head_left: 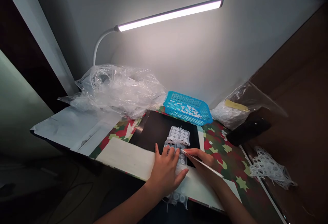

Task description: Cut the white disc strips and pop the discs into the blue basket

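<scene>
A translucent plastic sheet [179, 135] with rows of small round white pieces lies on a black mat [153, 128] and hangs over the table's front edge. My left hand [165, 169] rests on the sheet with its fingers spread, pressing it down and hiding part of it. Between the fingers of my right hand [203, 159] is a thin white pen-like stick [208, 168], its upper end slanting toward the sheet beside my left fingertips. What the stick's tip touches is too small to make out.
A blue basket [188, 120] with small white pieces stands behind the mat. Crumpled clear plastic bags [118, 89] lie at the back left under a lit lamp [169, 14]. To the right are a bag of white bits [229, 114], a dark object [248, 130] and white ring-like scraps [269, 169].
</scene>
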{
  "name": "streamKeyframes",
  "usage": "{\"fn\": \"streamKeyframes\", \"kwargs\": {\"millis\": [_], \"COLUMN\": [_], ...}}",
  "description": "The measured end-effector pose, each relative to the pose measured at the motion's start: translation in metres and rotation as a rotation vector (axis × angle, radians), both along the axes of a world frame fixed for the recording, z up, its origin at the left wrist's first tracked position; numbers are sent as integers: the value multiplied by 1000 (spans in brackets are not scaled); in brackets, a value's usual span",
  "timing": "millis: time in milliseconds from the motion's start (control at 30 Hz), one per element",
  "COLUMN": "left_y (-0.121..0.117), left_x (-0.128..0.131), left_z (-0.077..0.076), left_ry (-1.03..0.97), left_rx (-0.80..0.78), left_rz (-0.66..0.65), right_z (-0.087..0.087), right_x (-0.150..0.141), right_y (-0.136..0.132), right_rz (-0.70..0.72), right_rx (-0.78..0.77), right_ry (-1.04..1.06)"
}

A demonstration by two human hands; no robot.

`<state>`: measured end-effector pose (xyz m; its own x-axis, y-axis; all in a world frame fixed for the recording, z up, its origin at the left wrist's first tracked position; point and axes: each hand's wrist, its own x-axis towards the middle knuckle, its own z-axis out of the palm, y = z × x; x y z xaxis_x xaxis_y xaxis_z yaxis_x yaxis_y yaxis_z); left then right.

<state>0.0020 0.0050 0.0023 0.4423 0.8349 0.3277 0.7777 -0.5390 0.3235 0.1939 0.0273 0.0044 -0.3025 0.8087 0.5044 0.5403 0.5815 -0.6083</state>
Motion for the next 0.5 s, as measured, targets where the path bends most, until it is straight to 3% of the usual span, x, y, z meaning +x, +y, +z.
{"fn": "streamKeyframes", "kwargs": {"millis": [367,500], "left_y": [0,-1], "left_x": [0,0], "left_z": [2,2], "left_ry": [28,27], "left_rx": [-11,9], "left_rz": [-7,-9], "right_z": [-1,3], "right_x": [3,-1], "right_y": [7,13], "right_rz": [119,64], "right_rx": [97,132], "right_ry": [-129,-168]}}
